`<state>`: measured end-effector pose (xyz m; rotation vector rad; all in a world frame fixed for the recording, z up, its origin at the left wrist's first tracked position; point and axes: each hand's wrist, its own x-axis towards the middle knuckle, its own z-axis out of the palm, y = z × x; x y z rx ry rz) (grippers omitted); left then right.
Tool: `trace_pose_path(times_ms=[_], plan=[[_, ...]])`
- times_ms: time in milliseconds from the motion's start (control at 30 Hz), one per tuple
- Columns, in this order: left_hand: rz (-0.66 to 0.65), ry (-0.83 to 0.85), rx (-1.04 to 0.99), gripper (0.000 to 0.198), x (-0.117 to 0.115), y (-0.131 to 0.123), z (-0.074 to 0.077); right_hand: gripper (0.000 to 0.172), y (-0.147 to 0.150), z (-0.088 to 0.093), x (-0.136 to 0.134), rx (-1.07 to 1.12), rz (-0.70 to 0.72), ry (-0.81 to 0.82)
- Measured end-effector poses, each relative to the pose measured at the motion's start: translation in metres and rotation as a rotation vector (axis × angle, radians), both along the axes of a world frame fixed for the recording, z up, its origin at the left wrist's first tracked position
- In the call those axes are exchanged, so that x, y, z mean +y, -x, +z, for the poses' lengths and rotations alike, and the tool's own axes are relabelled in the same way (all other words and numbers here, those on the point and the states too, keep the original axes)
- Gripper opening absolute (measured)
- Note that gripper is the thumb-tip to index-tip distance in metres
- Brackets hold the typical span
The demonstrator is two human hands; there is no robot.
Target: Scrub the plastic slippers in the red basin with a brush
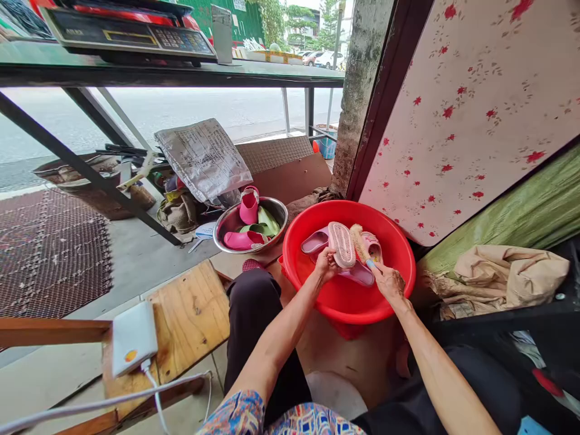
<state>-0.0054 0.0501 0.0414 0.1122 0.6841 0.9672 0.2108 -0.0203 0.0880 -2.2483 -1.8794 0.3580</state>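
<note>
My left hand [327, 266] is closed on one end of a pale pink shoe [342, 243], whose patterned sole faces up. My right hand [386, 280] grips the blue-tipped handle of a scrubbing brush [360, 243]. The brush's yellowish bristle head lies just right of the sole; I cannot tell whether they touch. Both hands are over a large red basin [348, 311]. Inside it lie a pink-purple slipper [316, 241], another pink shoe [372, 246] beyond the brush, and a pinkish slipper [359, 275] under the held shoe.
A metal bowl [283, 220] with pink and green shoes stands left of the basin. A wooden stool [194, 308] carries a white power bank [134, 338] with a cable. A scale [136, 36] sits on the table above. Crumpled tan cloth [512, 275] lies at right.
</note>
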Motion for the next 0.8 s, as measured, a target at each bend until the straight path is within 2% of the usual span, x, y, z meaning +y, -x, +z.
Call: trace_pose_path(times_ms=[100,167,300,400,467,567,667,733,800], plan=[[0.007,0.003,0.064,0.024,-0.001,0.000,-0.007,0.040,0.004,0.000,-0.006,-0.004,0.012,-0.022],[0.024,-0.004,0.116,0.027,0.000,-0.002,-0.013,0.040,0.008,-0.005,-0.017,-0.006,0.077,-0.067],[-0.051,-0.058,0.208,0.026,0.004,-0.010,-0.031,0.044,0.010,-0.016,-0.027,0.005,0.192,-0.169],[-0.128,-0.104,0.214,0.029,0.005,-0.014,-0.040,0.047,0.003,-0.017,-0.014,-0.001,0.130,-0.178],[-0.150,-0.137,0.191,0.032,0.007,-0.011,-0.038,0.051,-0.004,-0.014,-0.001,0.017,0.041,-0.153],[-0.084,-0.159,0.136,0.031,0.022,0.008,-0.018,0.056,-0.013,-0.012,0.012,0.075,-0.056,-0.097],[0.102,-0.158,0.150,0.024,0.060,0.044,0.023,0.059,-0.013,-0.017,0.010,0.154,-0.042,-0.056],[0.219,-0.164,0.262,0.019,0.091,0.076,0.053,0.060,-0.009,-0.021,0.002,0.196,-0.015,-0.048],[0.266,-0.158,0.464,0.019,0.118,0.113,0.076,0.059,-0.007,-0.025,-0.007,0.222,-0.001,-0.050]])
